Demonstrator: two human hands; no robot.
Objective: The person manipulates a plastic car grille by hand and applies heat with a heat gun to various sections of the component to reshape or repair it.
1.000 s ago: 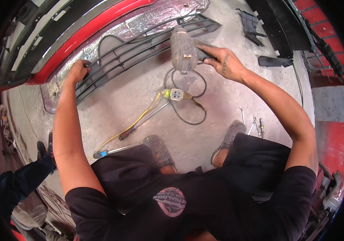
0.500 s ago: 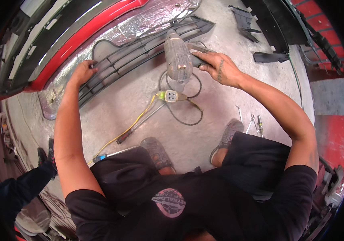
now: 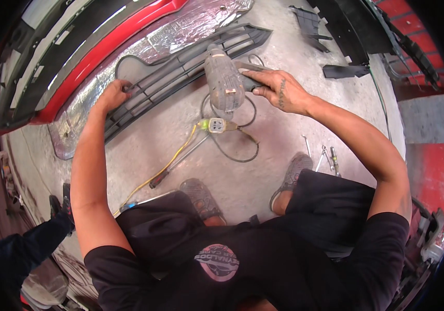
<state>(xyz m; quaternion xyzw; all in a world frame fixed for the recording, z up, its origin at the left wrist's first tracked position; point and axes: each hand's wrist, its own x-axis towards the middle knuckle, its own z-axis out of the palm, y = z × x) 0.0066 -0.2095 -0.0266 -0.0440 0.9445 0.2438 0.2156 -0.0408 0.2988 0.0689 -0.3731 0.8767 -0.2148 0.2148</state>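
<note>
Black plastic grille (image 3: 179, 69) pinched in left fingers (image 3: 123, 83); right fingers (image 3: 261, 76) wrapped round power tool's (image 3: 223, 78) handle.

Showing two bare hands (image 3: 283, 92), one grey power tool (image 3: 223, 83), one black grille (image 3: 183, 67), one pale outlet box (image 3: 216, 125), one yellow cord (image 3: 182, 151), two long-shafted tools (image 3: 159, 179) with coloured handles, plus two dark clogs (image 3: 200, 198).

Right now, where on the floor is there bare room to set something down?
Bare floor lies between the black cord and the small tools, and between the grille and the yellow cord. It's crowded around the outlet box and power tool.
</note>
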